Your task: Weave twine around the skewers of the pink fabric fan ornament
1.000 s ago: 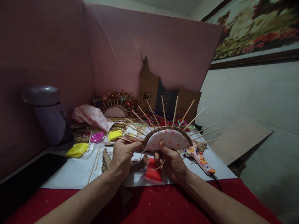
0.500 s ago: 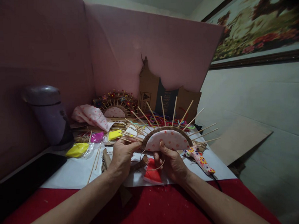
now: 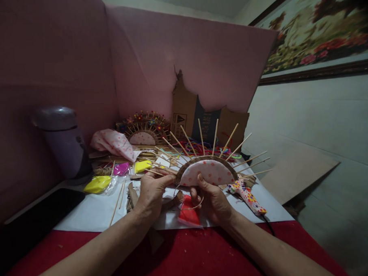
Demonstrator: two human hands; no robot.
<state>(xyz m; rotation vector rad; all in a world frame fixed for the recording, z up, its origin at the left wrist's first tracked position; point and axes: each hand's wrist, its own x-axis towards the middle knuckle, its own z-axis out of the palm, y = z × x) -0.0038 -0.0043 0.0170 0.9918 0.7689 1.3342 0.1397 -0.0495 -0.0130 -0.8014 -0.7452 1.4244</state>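
Both hands hold up a half-round craft piece (image 3: 208,172) covered in white cloth with reddish dots, with a brown twine-like rim and several thin wooden sticks (image 3: 215,137) fanning out from its curved edge. My left hand (image 3: 154,190) pinches the rim at the left end. My right hand (image 3: 214,199) grips the flat lower edge, thumb in front on the cloth and fingers partly hidden behind. A thin strand of twine (image 3: 191,208) loops below, between the hands. Under it lies a red packet (image 3: 189,213) on the white sheet (image 3: 92,213).
A flowered glue gun (image 3: 249,197) with a black cord lies right. Yellow (image 3: 97,184) and magenta (image 3: 121,169) packets, a purple bottle (image 3: 67,147) and a dark flat device (image 3: 50,217) are left. Behind stand a similar finished-looking fan (image 3: 143,137), dotted cloth (image 3: 112,143) and torn cardboard (image 3: 182,101).
The whole view has shifted very slightly to the right. Both hands keep the same grip on the craft piece.
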